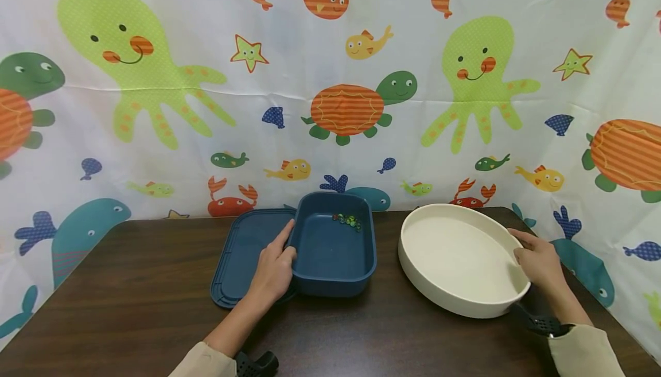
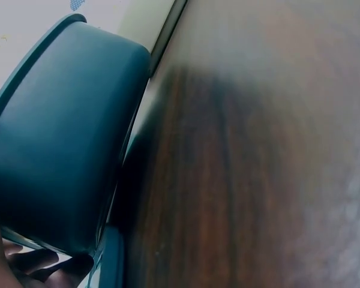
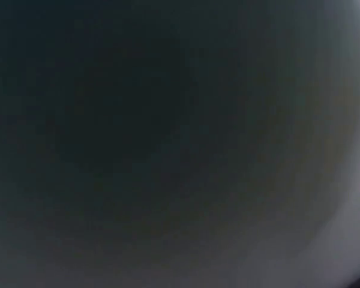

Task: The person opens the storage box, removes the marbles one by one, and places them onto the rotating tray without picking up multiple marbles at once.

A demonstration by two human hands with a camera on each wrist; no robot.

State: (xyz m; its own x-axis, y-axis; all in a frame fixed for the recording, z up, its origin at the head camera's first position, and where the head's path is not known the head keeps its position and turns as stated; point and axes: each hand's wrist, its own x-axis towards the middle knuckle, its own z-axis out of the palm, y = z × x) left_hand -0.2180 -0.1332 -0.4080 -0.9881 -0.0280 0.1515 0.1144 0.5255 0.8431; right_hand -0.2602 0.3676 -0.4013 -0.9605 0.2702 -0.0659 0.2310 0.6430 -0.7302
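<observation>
My left hand (image 1: 272, 268) holds the left side of a deep navy-blue plastic container (image 1: 330, 282), its index finger stretched along the rim. In the left wrist view, curled fingertips (image 2: 66, 273) show under the container's end wall. Several small green glass marbles (image 1: 347, 220) lie inside it toward the far right corner. To the right, my right hand (image 1: 539, 259) grips the right rim of a round cream tray (image 1: 459, 251), index finger over the edge; its other fingers are hidden behind the wall. The right wrist view is dark and blurred.
A flat navy lid (image 1: 248, 256) lies left of the container, partly under it and my left hand. Dark wooden table (image 1: 129, 308) stretches in front. A white curtain (image 1: 289, 90) printed with sea animals hangs right behind the table's back edge.
</observation>
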